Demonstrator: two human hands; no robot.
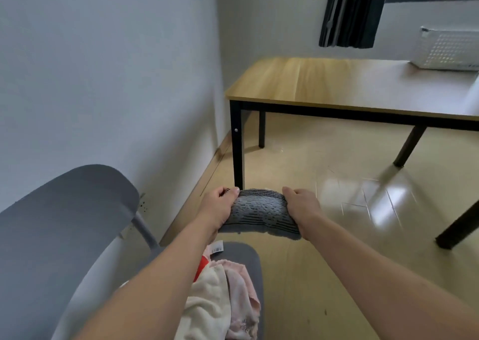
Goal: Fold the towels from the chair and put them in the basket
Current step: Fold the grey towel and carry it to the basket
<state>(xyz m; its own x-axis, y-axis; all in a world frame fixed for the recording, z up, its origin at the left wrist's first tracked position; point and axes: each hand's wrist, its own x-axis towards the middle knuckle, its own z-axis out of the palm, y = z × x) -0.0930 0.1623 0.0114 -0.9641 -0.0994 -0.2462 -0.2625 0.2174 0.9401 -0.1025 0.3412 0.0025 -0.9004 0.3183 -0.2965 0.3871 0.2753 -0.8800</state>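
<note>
A pale wall [103,67] fills the left side, and a shiny tan floor [324,179] spreads below a wooden table [324,83] with black legs. On the far right end of the table stands a white perforated basket [448,49], under a dark curtain [350,10] by the window. At lower left is a grey chair [67,210], its seat carrying a heap of cream and pink towels [220,301], one with a barcode tag. Both bare arms reach out above the chair and floor. Between them is a grey towel [261,210] with dark stripes, folded into a short band and held in the air, well apart from the basket. The left hand [220,202] grips its left end, thumb on top, and the right hand [300,202] grips its right end.
</note>
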